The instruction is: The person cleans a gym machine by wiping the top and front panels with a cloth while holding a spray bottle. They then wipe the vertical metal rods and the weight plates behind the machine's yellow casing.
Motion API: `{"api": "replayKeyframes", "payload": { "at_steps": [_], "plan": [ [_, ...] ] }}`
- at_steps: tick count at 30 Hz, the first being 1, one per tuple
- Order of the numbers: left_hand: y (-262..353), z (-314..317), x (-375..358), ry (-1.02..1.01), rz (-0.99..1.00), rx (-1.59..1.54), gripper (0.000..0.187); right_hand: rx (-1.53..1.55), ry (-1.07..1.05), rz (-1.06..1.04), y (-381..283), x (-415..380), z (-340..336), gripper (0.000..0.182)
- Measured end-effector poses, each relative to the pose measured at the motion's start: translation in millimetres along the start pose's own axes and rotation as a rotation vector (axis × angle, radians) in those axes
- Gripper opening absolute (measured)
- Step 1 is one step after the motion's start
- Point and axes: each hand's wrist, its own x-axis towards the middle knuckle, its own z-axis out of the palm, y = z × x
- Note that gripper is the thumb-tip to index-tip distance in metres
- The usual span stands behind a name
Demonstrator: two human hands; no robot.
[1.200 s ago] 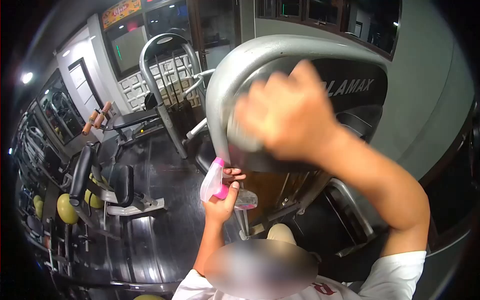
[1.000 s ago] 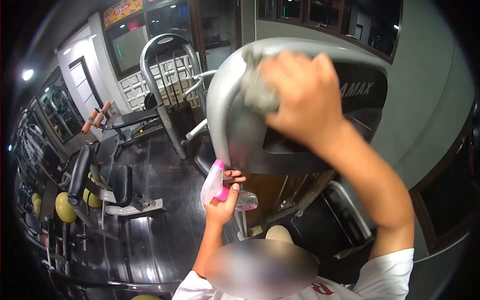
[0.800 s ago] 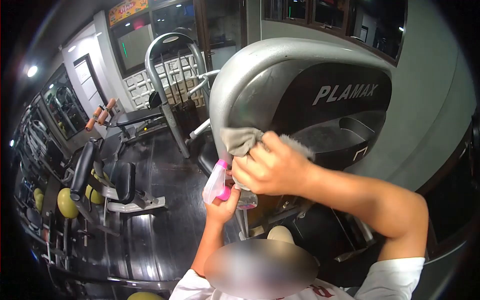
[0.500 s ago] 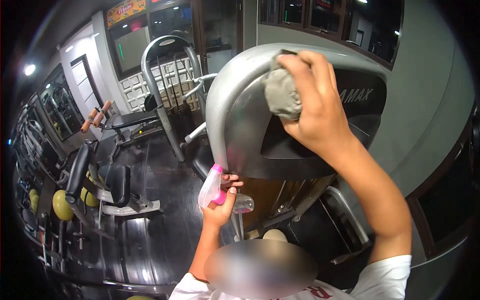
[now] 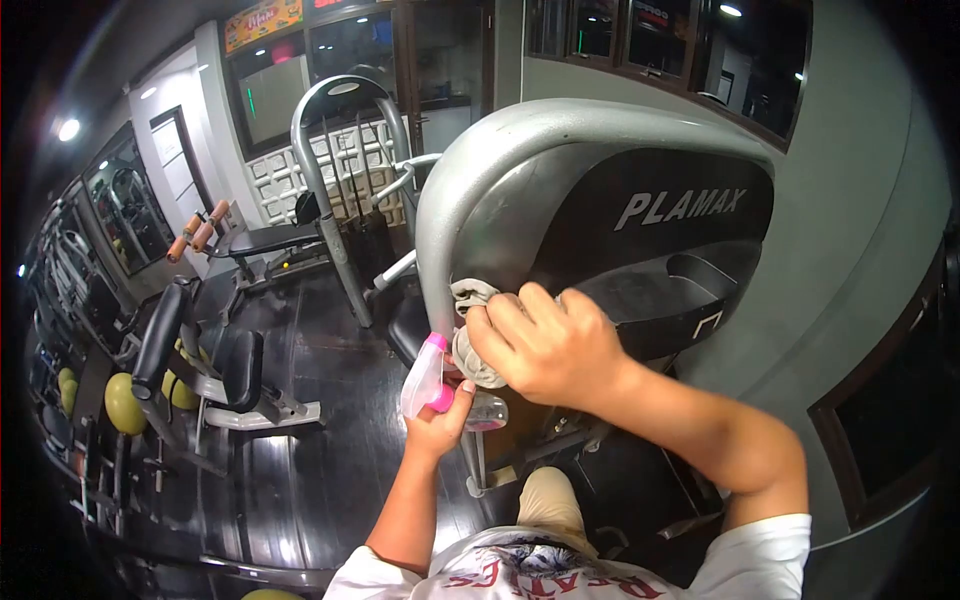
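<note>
Nearest, the left hand (image 5: 438,428) has its thumb and fingers partly curled round a pink-and-clear spray bottle (image 5: 425,380). Just beyond and to the right, the right hand (image 5: 558,345) grips a bunched grey cloth (image 5: 476,362) by the lower left edge of the PLAMAX machine cover (image 5: 490,215), contact unclear. Far left stands a grey arched frame (image 5: 338,235).

I count one left hand (image 5: 435,430) and one right hand (image 5: 557,345), so two bare hands. There is one see-through plastic spray bottle (image 5: 440,399) with pink parts, and one crumpled grey cloth (image 5: 476,362). I see one big, rounded silver-and-black machine cover (image 5: 590,240), with one silver word (image 5: 682,207) of six letters. There is one white shirt (image 5: 755,555) with red letters, too.
</note>
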Motion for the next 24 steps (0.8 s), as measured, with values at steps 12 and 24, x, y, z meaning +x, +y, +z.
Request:
{"api": "replayKeyframes", "payload": {
  "at_steps": [12, 24],
  "plan": [
    [-11.5, 1.5, 0.3, 0.024, 0.037, -0.084, 0.03, 0.123, 0.05, 0.171, 7.9, 18.1, 1.1, 0.027],
    [-16.7, 5.3, -0.7, 0.048, -0.023, -0.398, 0.031, 0.247, 0.317, 0.449, 84.9, 25.4, -2.4, 0.048]
  ]
}}
